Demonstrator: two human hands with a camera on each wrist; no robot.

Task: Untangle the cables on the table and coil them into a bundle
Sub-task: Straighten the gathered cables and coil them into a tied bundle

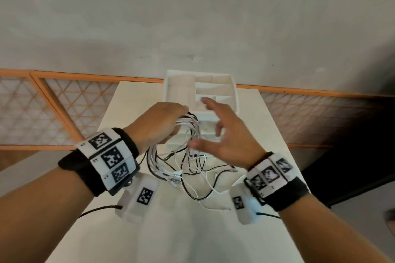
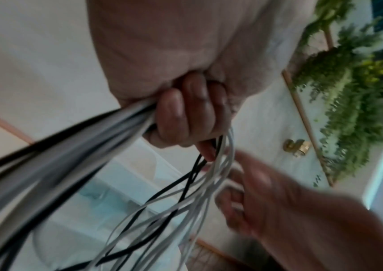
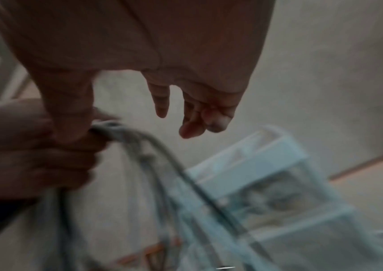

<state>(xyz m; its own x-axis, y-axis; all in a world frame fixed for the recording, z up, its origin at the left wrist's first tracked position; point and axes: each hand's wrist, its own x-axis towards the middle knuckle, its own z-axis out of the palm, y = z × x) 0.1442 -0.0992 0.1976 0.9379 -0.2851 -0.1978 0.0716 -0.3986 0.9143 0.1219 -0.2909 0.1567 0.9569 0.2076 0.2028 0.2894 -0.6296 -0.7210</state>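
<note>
A bundle of thin white and black cables (image 1: 190,132) hangs in loops above the white table (image 1: 267,126). My left hand (image 1: 168,121) grips the top of the loops, fingers curled round them (image 2: 186,113). Loose cable ends with plugs (image 1: 192,175) trail on the table below. My right hand (image 1: 215,126) hovers just right of the loops with fingers spread and straight, holding nothing; in the right wrist view its fingers (image 3: 197,113) hang free beside the cables (image 3: 139,143). Both wrist views are blurred by motion.
A white tray with several compartments (image 1: 233,92) stands at the table's far end, right behind the hands. An orange-framed lattice railing (image 1: 64,100) runs behind the table. The near half of the table (image 1: 171,230) holds only trailing cable ends.
</note>
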